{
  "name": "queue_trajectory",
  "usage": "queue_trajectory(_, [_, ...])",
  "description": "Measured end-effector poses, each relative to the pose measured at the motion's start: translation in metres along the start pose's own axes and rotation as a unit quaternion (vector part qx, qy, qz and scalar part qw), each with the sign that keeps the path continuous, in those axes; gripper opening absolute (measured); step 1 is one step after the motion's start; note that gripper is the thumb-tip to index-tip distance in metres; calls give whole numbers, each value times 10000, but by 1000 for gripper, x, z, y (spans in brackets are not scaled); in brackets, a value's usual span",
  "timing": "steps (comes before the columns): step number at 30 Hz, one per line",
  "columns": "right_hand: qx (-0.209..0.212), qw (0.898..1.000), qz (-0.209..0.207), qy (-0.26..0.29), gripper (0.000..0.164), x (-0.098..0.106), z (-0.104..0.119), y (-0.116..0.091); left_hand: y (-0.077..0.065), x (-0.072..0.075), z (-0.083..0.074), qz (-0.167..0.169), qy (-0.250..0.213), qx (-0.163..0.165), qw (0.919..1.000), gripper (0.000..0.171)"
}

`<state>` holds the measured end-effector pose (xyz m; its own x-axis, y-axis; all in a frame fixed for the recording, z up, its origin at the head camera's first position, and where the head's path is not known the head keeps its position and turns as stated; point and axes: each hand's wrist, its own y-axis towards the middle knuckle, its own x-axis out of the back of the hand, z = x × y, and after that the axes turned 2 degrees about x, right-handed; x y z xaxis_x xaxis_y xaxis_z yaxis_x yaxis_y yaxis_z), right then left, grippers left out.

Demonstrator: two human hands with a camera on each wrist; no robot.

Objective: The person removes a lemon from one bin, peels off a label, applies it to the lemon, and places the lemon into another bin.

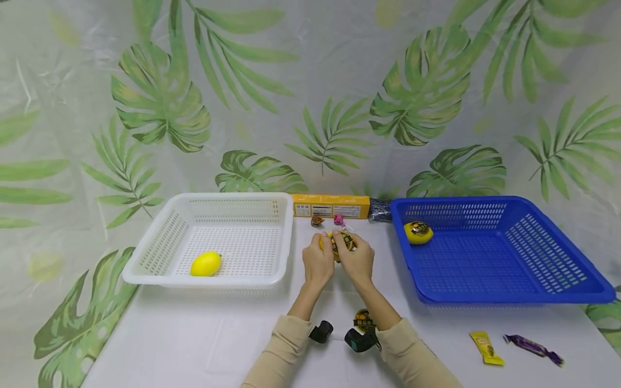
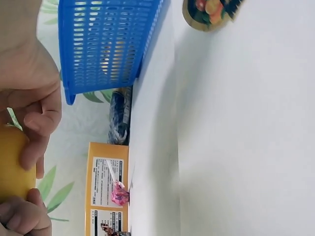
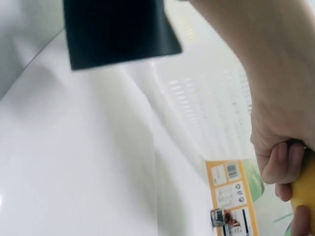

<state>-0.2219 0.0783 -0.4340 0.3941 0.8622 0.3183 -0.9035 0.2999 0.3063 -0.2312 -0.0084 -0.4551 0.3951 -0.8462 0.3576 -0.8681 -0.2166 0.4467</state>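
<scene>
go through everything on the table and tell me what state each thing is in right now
Wrapped lemon: held off the table between both hands.
Left hand: grips the wrapped lemon.
Right hand: grips it too.
Bare lemon: lying in the white basket.
Labelled lemon: lying in the blue basket.
Yellow box: closed, lying flat.

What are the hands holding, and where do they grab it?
Both hands, left hand and right hand, grip one yellow lemon with a dark label, fingers curled round its two sides.
</scene>
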Motion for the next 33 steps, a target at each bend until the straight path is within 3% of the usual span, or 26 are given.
queue_trajectory(6, [157,9990,-27,407,32,1,-5,3,-2,0,-6,136,-431,493,9978,34])
queue_trajectory(12, [55,9936,151,1114,27,6,-11,7,-3,-1,-7,111,-588,563,9966,35])
queue_trajectory(16, [-128,9885,586,1390,30,13,-14,9,-4,1,-6,240,-621,553,9962,35])
queue_trajectory(21, [-483,9728,1537,1665,31,25,-16,15,-6,3,-2,390,-635,429,9963,33])
queue_trajectory(24, [-614,9632,1904,1795,31,30,-16,18,-7,4,1,398,-556,256,9973,32])
queue_trajectory(29, [-677,9600,1978,1864,38,34,-14,19,-3,6,0,336,-463,-44,9984,27])
queue_trajectory(33, [-455,9669,1842,1706,40,34,-10,15,1,7,-3,328,-397,-119,9986,24])
